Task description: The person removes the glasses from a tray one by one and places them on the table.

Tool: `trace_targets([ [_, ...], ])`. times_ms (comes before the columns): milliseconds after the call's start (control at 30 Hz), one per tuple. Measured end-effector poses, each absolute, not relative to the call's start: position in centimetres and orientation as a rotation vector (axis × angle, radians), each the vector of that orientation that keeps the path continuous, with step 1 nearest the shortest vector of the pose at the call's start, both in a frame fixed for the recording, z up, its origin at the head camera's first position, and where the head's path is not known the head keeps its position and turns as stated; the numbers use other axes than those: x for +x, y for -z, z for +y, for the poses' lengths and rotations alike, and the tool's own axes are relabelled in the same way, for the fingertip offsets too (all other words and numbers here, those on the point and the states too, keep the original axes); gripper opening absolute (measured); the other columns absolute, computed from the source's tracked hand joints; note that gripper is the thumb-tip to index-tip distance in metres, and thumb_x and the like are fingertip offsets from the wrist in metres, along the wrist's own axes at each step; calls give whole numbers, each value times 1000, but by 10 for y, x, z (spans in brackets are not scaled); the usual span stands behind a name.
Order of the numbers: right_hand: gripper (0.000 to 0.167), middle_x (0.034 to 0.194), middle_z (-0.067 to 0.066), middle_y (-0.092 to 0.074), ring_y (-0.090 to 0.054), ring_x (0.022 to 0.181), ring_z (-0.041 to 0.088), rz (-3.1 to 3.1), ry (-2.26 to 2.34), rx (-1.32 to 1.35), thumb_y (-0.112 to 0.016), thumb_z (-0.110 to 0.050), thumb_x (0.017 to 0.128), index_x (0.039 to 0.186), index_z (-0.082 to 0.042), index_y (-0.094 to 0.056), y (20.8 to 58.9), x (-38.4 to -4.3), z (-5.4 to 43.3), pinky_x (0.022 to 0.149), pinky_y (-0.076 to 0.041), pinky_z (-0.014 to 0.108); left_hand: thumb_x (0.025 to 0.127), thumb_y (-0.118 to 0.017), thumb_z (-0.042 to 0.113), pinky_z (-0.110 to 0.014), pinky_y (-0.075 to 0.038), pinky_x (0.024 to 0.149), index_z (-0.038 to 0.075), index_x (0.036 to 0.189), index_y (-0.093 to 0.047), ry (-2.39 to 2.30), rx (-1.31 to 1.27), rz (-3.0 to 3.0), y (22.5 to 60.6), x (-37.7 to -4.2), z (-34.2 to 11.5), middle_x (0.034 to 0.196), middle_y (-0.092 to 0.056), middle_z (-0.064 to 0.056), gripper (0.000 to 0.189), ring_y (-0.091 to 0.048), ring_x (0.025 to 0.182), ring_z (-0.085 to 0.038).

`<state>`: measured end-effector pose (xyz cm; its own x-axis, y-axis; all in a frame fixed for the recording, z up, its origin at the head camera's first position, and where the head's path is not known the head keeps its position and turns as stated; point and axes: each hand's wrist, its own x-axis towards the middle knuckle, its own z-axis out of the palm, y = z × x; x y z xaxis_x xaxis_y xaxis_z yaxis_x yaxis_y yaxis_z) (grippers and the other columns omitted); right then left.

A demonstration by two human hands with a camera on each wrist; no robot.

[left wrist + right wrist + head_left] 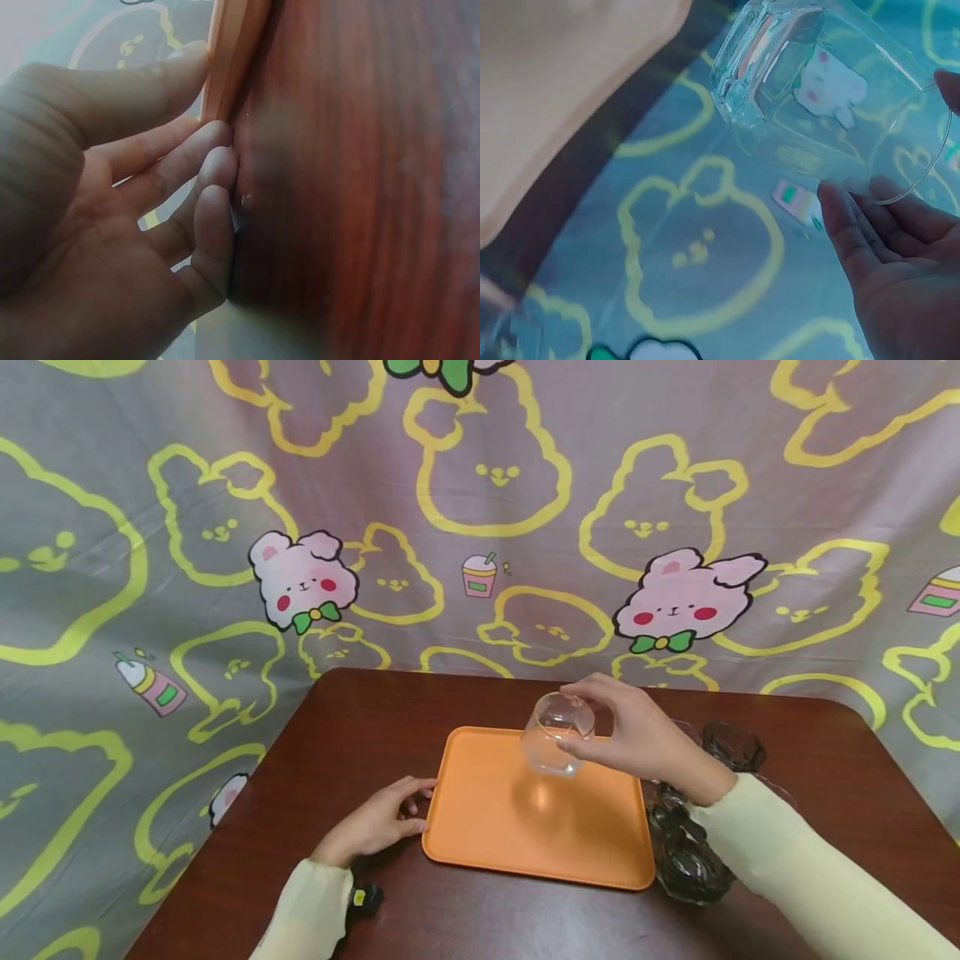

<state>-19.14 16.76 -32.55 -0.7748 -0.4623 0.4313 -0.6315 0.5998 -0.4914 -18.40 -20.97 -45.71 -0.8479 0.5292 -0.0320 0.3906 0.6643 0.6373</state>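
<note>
In the head view, my right hand holds a clear glass cup near its rim, thumb on one side and fingers on the other. The cup hangs over an orange tray, slightly tilted. Seen from the right wrist, the cup has a thick faceted base, and the fingers of my right hand touch it close to the rim. My left hand rests on the table at the tray's left edge. In the left wrist view, the thumb and fingertips of that hand touch or nearly touch the tray's rim.
Dark transparent glassware stands right of the tray, partly behind the right forearm; another dark glass piece sits farther back. All of it is on a brown wooden table. A patterned curtain hangs behind the table.
</note>
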Motion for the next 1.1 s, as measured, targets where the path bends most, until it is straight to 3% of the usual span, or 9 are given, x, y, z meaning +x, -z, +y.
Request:
trace_targets([
  [100, 62, 110, -5, -58, -53, 90, 13, -2593, -885, 804, -80, -44, 72, 123, -15, -60, 320, -176, 183, 74, -46, 39, 83, -73, 12, -28, -46, 69, 10, 136, -48, -946, 759, 2673, 456, -184, -211, 112, -54, 1, 59, -51, 85, -15],
  [300, 62, 104, -12, -56, -47, 80, 7, -2557, -823, 750, -83, -40, 69, 122, -19, -61, 317, -153, 207, 61, -40, 27, 83, -73, 10, -28, -46, 68, 10, 136, -48, -956, 749, 2670, 454, -184, -211, 112, -54, 1, 59, -51, 85, -15],
  [533, 63, 105, -12, -58, -50, 86, 3, -2477, -754, 741, -89, -27, 62, 119, -17, -63, 315, -133, 230, 68, -38, 20, 83, -73, 10, -28, -45, 69, 10, 137, -48, -955, 720, 2664, 454, -184, -209, 113, -55, 0, 59, -51, 86, -16],
  [1100, 77, 110, -9, -58, -50, 94, 1, -2473, -680, 578, -94, -23, 50, 121, -20, -64, 320, -81, 266, 74, -35, 12, 83, -73, 9, -29, -46, 69, 10, 137, -47, -955, 750, 2660, 457, -185, -209, 112, -54, 1, 60, -51, 87, -15],
])
